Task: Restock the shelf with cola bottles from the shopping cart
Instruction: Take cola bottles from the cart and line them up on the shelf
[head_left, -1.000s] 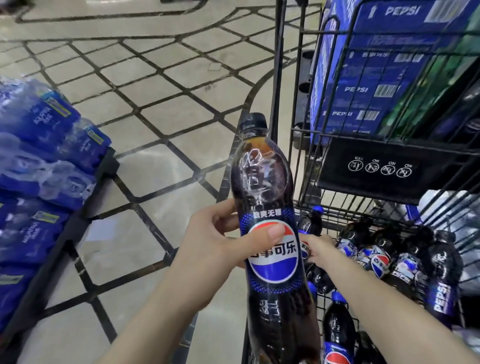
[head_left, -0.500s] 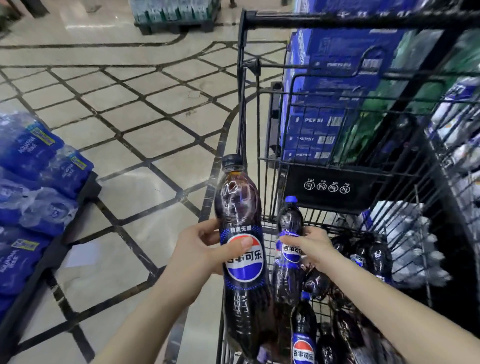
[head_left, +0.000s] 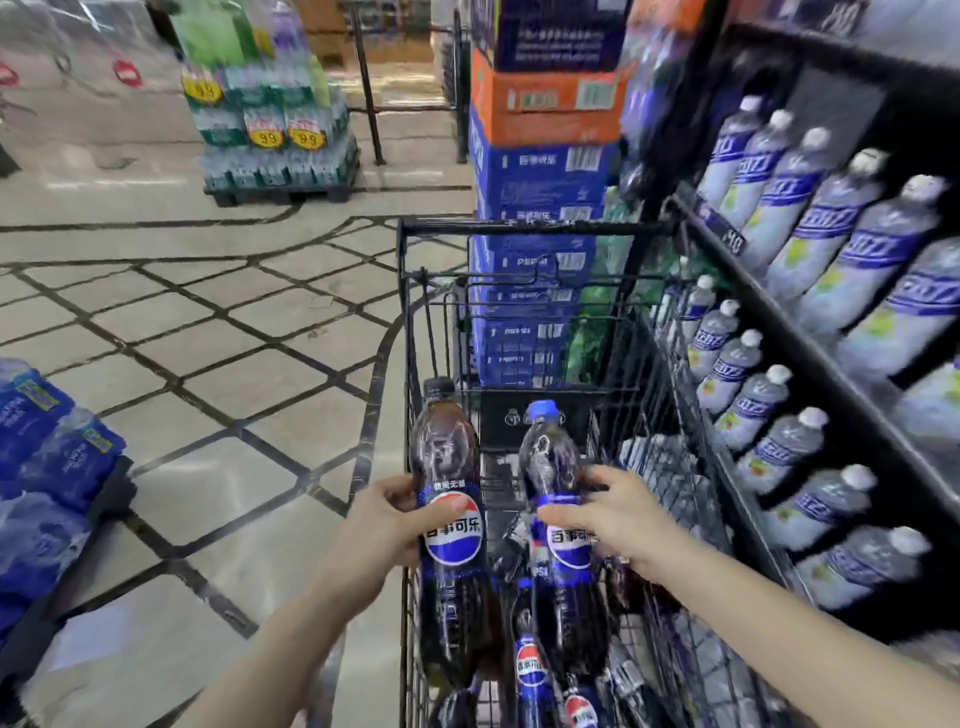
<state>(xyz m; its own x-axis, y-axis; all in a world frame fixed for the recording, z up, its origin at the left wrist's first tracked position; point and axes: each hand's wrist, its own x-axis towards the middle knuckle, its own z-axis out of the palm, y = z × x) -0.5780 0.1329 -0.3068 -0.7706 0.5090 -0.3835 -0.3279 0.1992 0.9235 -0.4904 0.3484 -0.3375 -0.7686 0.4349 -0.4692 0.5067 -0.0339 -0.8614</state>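
Observation:
My left hand (head_left: 387, 525) grips a black-capped cola bottle (head_left: 448, 467) upright at the left wall of the black wire shopping cart (head_left: 519, 228). My right hand (head_left: 618, 519) grips a blue-capped cola bottle (head_left: 553, 462), held upright over the cart's middle. More cola bottles (head_left: 530, 670) lie in the cart's bottom below both hands. The black shelf (head_left: 810, 332) rises on the right, right beside the cart.
The shelf carries rows of pale, white-capped bottles (head_left: 831, 218). Blue and orange drink cartons (head_left: 540, 171) are stacked beyond the cart. A pallet of water packs (head_left: 47, 457) sits at the left, another (head_left: 275, 135) far back. Tiled floor (head_left: 218, 332) spreads to the left.
My right hand has lifted the blue-capped bottle up out of the cart. The view has tilted up and to the right, bringing the shelf into sight. The left hand still holds its bottle.

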